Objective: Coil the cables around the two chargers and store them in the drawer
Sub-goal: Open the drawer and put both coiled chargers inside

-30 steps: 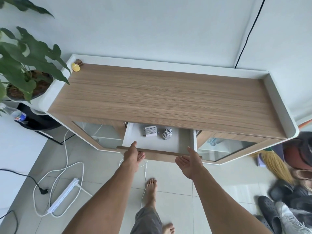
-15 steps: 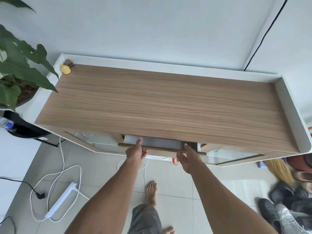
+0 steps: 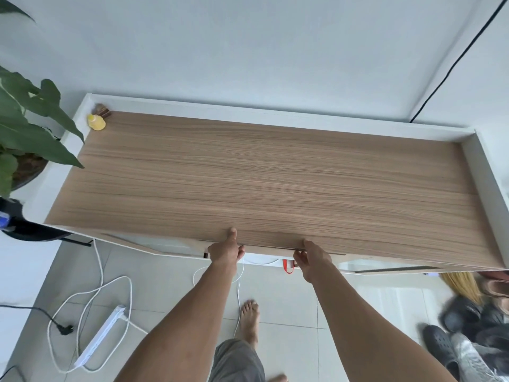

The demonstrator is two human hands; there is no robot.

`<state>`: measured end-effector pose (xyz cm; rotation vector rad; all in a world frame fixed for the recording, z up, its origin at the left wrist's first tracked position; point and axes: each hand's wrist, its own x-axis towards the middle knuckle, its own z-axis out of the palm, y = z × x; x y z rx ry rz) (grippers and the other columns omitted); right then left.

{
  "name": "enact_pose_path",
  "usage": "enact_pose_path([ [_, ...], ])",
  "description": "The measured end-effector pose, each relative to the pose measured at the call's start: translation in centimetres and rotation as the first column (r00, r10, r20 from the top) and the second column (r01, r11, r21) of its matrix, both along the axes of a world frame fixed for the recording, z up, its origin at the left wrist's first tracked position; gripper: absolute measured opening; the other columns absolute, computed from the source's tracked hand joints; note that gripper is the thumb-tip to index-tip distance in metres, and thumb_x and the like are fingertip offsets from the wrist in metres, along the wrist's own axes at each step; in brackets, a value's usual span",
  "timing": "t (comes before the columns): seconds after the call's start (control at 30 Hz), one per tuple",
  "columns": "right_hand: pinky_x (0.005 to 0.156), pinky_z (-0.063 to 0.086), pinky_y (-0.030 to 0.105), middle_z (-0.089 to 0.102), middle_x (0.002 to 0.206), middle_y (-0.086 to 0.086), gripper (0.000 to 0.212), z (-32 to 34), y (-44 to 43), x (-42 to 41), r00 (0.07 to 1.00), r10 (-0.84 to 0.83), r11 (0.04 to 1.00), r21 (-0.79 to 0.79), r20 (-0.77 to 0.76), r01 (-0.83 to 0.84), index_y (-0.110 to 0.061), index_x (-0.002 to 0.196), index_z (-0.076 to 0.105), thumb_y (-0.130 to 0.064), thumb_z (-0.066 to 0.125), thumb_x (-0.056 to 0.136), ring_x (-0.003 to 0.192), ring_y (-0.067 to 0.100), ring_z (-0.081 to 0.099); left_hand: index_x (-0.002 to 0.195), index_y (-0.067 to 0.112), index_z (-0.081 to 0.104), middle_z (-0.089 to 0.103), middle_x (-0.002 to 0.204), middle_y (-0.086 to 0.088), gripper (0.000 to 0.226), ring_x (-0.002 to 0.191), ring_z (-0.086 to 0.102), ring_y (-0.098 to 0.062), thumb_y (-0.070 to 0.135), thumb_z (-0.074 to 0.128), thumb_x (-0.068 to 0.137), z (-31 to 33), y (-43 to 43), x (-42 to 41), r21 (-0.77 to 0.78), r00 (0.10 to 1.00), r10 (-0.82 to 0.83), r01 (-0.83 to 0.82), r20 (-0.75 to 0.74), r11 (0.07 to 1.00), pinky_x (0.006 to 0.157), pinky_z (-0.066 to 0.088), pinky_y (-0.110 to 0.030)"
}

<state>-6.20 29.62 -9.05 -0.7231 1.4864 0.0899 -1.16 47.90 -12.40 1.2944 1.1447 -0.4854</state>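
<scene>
Fingers (image 3: 240,250) of your left hand (image 3: 224,250) are curled against the front edge of the drawer (image 3: 271,248), thumb stretched up onto the wooden tabletop (image 3: 275,183); they press the wood rather than close around anything. Your right hand (image 3: 312,257) sits further along the same edge, fingers bent and spread loosely on the drawer front, gripping nothing. That drawer is flush under the tabletop, only a thin dark seam showing along its top, so the two chargers and their cables are out of sight and you cannot tell from here how they lie. At the far left corner of the tabletop a small yellow object (image 3: 96,123) stands beside a brown one. Below the drawer, on the tiled floor, a white power strip (image 3: 100,336) trails its looped cord, and your bare foot (image 3: 250,319) stands on the tiles.
</scene>
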Motion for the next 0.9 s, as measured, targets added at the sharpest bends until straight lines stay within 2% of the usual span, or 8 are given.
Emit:
enact_pose_path([
  [0.1, 0.093, 0.054, 0.035, 0.055, 0.075, 0.01, 0.022, 0.2, 0.2, 0.7, 0.999, -0.014, 1.0, -0.022, -0.032, 0.014, -0.003, 0.102, 0.054, -0.013, 0.067, 0.087, 0.062, 0.017, 0.056, 0.128, -0.007, 0.044, 0.07, 0.102, -0.019, 0.065, 0.043, 0.056, -0.016, 0.036, 0.07, 0.087, 0.2, -0.2, 0.4, -0.009, 1.0, 0.014, -0.014, 0.013, 1.0, 0.032, 0.043, -0.015],
  [0.3, 0.093, 0.054, 0.037, 0.053, 0.074, 0.011, 0.019, 0.4, 0.2, 0.9, 0.998, 0.036, 0.998, -0.044, -0.046, -0.038, -0.003, 0.103, 0.053, -0.011, 0.062, 0.089, 0.058, 0.018, 0.054, 0.126, -0.005, 0.042, 0.06, 0.082, -0.012, 0.058, 0.053, 0.058, -0.019, 0.033, 0.067, 0.089, 0.4, 0.0, 0.4, 0.006, 0.997, -0.072, 0.072, 0.032, 0.997, 0.038, 0.05, -0.02],
  [0.43, 0.085, 0.057, 0.034, 0.055, 0.077, 0.011, 0.012, 1.1, 0.4, 1.3, 0.982, 0.116, 0.99, -0.067, -0.15, -0.127, -0.003, 0.098, 0.054, -0.011, 0.055, 0.09, 0.062, 0.019, 0.055, 0.113, 0.005, 0.053, 0.062, 0.074, -0.009, 0.048, 0.054, 0.064, -0.02, 0.049, 0.053, 0.093, 1.3, 1.2, 0.4, 0.055, 0.929, -0.369, 0.371, -0.035, 0.927, 0.044, 0.051, -0.024],
  [0.5, 0.067, 0.051, 0.031, 0.056, 0.105, 0.013, 0.028, 1.5, 0.6, 2.1, 0.915, 0.21, 0.942, -0.179, -0.344, -0.283, -0.001, 0.113, 0.048, -0.015, 0.048, 0.089, 0.087, 0.024, 0.056, 0.096, 0.014, 0.05, 0.065, 0.065, -0.01, 0.043, 0.052, 0.065, -0.022, 0.054, 0.036, 0.098, 2.6, 1.6, 0.4, 0.049, 0.794, -0.601, 0.607, -0.094, 0.793, 0.047, 0.049, -0.024],
  [0.57, 0.082, 0.046, 0.035, 0.035, 0.134, 0.016, 0.061, 1.9, 0.9, 2.9, 0.832, 0.222, 0.844, -0.327, -0.508, -0.425, -0.002, 0.135, 0.027, -0.023, 0.054, 0.085, 0.115, 0.03, 0.043, 0.085, 0.015, 0.049, 0.065, 0.055, -0.009, 0.042, 0.047, 0.064, -0.023, 0.048, 0.028, 0.1, 3.9, 1.8, 0.6, 0.127, 0.565, -0.819, 0.823, -0.099, 0.553, 0.045, 0.046, -0.022],
  [0.67, 0.113, 0.023, 0.042, 0.01, 0.152, 0.015, 0.084, 2.5, 1.7, 3.7, 0.85, 0.307, 0.663, -0.545, -0.428, -0.513, -0.017, 0.145, 0.01, -0.02, 0.061, 0.079, 0.137, 0.033, 0.02, 0.065, 0.013, 0.055, 0.066, 0.052, -0.008, 0.043, 0.053, 0.065, -0.025, 0.035, 0.036, 0.097, 4.6, 1.4, 1.5, 0.45, 0.271, -0.961, 0.865, -0.049, 0.221, 0.056, 0.048, -0.027],
  [0.77, 0.117, 0.015, 0.046, 0.007, 0.156, 0.013, 0.08, 2.1, 2.0, 4.7, 0.69, 0.586, 0.333, -0.65, -0.425, -0.683, -0.019, 0.148, 0.012, -0.022, 0.059, 0.083, 0.144, 0.032, 0.01, 0.077, 0.011, 0.06, 0.071, 0.079, -0.008, 0.035, 0.079, 0.065, -0.029, 0.035, 0.042, 0.096, 4.4, 0.8, 4.0, 0.752, 0.231, -0.973, 0.645, -0.018, 0.14, 0.071, 0.051, -0.034],
  [0.9, 0.118, 0.011, 0.047, 0.008, 0.158, 0.012, 0.073, 1.1, 1.8, 5.4, 0.388, 0.772, -0.071, -0.675, -0.503, -0.735, -0.02, 0.15, 0.013, -0.03, 0.052, 0.09, 0.146, 0.032, 0.006, 0.124, 0.014, 0.055, 0.057, 0.12, -0.008, 0.041, 0.114, 0.051, -0.028, 0.041, 0.048, 0.093, 2.7, 0.6, 6.1, 0.916, 0.046, -0.998, 0.401, -0.037, -0.016, 0.093, 0.045, -0.042],
])
